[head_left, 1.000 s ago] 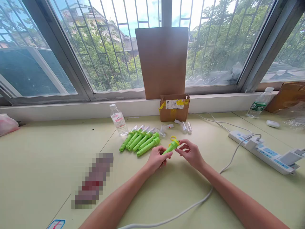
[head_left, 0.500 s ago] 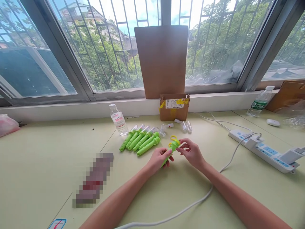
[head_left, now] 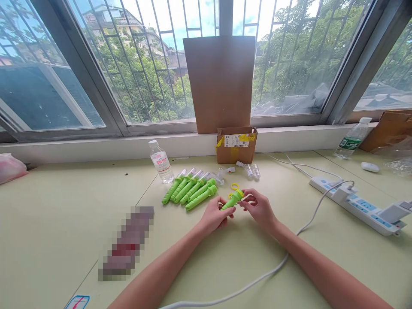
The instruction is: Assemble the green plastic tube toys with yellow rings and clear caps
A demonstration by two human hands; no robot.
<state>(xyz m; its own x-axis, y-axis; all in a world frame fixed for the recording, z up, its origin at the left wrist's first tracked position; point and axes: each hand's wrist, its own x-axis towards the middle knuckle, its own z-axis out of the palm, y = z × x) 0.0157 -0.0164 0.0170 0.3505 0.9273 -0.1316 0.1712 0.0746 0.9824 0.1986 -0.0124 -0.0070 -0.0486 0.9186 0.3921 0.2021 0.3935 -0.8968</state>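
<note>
My left hand (head_left: pixel 216 214) is closed around the lower part of a green tube (head_left: pixel 232 200), tilted with its threaded end up and to the right. At that threaded end the fingers of my right hand (head_left: pixel 255 206) are pinched, touching the rim. Yellow rings (head_left: pixel 235 186) lie on the table just behind the tube. To the left, several green tubes (head_left: pixel 189 189) rest side by side, some with clear tops. Clear plastic caps (head_left: pixel 252 171) and small white-ended pieces lie behind my hands.
A cardboard box (head_left: pixel 236 146) stands by the sill, a water bottle (head_left: pixel 161 162) left of it. A power strip (head_left: pixel 357 206) is at the right, and a white cable (head_left: pixel 273 271) runs under my right forearm. A blurred dark object (head_left: pixel 127 242) lies at the left.
The green tube has turned slightly in my left hand and lies flatter, with my left fingers shifted around it. My right hand stays at its threaded end.
</note>
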